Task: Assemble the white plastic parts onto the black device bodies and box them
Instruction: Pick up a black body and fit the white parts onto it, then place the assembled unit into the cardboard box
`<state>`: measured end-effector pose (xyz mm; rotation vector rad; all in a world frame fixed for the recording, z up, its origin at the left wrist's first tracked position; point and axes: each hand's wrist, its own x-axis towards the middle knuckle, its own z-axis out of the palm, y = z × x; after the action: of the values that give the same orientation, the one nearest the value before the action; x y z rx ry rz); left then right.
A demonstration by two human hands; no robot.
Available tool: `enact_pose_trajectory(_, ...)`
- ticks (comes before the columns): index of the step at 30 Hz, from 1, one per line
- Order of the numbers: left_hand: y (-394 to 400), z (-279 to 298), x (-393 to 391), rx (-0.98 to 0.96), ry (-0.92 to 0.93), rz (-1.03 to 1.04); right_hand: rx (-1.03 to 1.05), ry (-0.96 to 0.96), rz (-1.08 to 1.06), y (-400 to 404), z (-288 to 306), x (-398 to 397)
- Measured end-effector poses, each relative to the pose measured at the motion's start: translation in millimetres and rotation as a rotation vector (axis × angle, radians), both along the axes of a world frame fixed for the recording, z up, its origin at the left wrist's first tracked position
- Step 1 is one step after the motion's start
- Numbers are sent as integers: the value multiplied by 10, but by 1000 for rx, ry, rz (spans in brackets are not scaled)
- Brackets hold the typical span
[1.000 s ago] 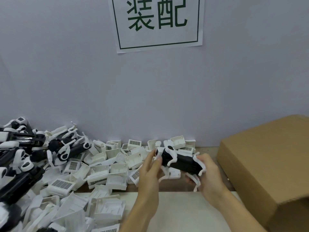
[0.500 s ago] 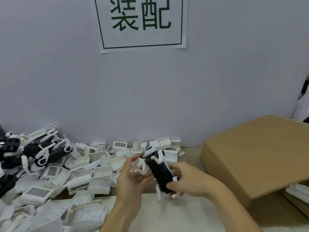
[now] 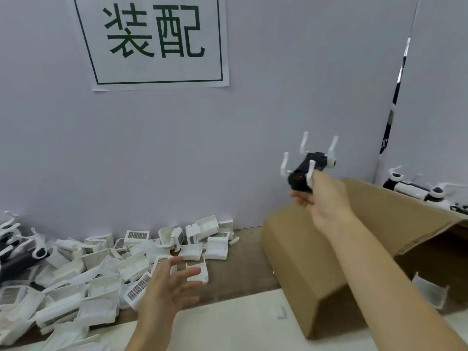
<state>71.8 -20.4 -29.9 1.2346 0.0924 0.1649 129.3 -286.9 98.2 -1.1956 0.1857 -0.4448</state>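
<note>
My right hand [image 3: 321,198] grips a black device body [image 3: 305,173] with several white plastic prongs sticking up from it, held high above the cardboard box [image 3: 304,254] at the right. My left hand [image 3: 169,285] hovers with spread fingers and holds nothing, just over the pile of loose white plastic parts [image 3: 101,269] on the table. More black bodies with white parts [image 3: 22,254] lie at the far left edge.
A finished black-and-white device [image 3: 415,187] lies beyond the box's raised flap at the far right. A grey wall with a paper sign [image 3: 154,41] closes the back. A white mat [image 3: 228,323] covers the table's near edge.
My right hand has carried the assembled device up and to the right, over the box. My left hand has let go of it and dropped back towards the white parts.
</note>
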Motion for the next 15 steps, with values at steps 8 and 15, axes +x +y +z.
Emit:
enact_pose_trajectory(8, -9, -32, 14, 56, 21, -34, -71, 52, 30, -301, -9, 29)
enact_pose_trajectory(15, -10, -103, 25, 308, 45, 15, -795, 82, 445, 1202, -646, -227)
